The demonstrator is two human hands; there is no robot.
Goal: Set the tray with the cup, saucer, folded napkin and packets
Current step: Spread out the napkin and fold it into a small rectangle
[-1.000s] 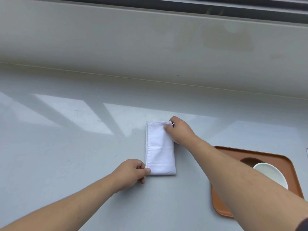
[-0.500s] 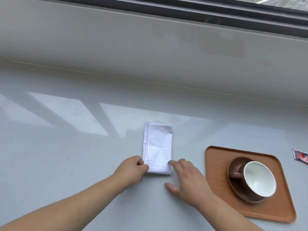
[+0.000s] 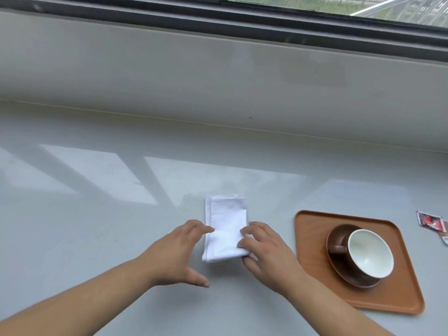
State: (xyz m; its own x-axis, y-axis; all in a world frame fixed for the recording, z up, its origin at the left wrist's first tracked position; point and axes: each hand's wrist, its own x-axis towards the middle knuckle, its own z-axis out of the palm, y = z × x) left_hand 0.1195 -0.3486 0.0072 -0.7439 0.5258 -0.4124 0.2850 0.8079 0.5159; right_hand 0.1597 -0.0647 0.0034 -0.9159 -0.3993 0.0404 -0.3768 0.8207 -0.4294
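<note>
Centrally on a pale grey glossy worktop (image 3: 97, 238), a white folded cloth napkin (image 3: 224, 226) lies flat, its long axis running from the near edge toward the back wall under the window, tilted only slightly. Both of the person's bare hands sit at the napkin's near end, one on each long side. The left hand (image 3: 180, 253) is spread open, fingers extended, its fingertips (image 3: 208, 229) just touching the napkin's left edge while the thumb hangs free toward the near edge; it grips nothing. The right hand (image 3: 265, 251) is curled over the napkin's near right corner, fingers on top and the thumb apparently tucked under the cloth, a light pinch on that corner.

To the right of the napkin, well clear of it, stands a terracotta-coloured rounded rectangular tray (image 3: 312, 238). On it rests a brown round saucer (image 3: 339, 267) carrying a brown cup with a white inside (image 3: 371, 253), handle pointing left. Past the tray's far right corner, on the bare worktop, lie small red and white packets (image 3: 431, 220); they are too small to read.

The right hand is nearer the tray and already has the corner, so it seems the natural one to carry the napkin rightward, probably onto the tray's open left strip beside the saucer. The packets are not yet on the tray.
</note>
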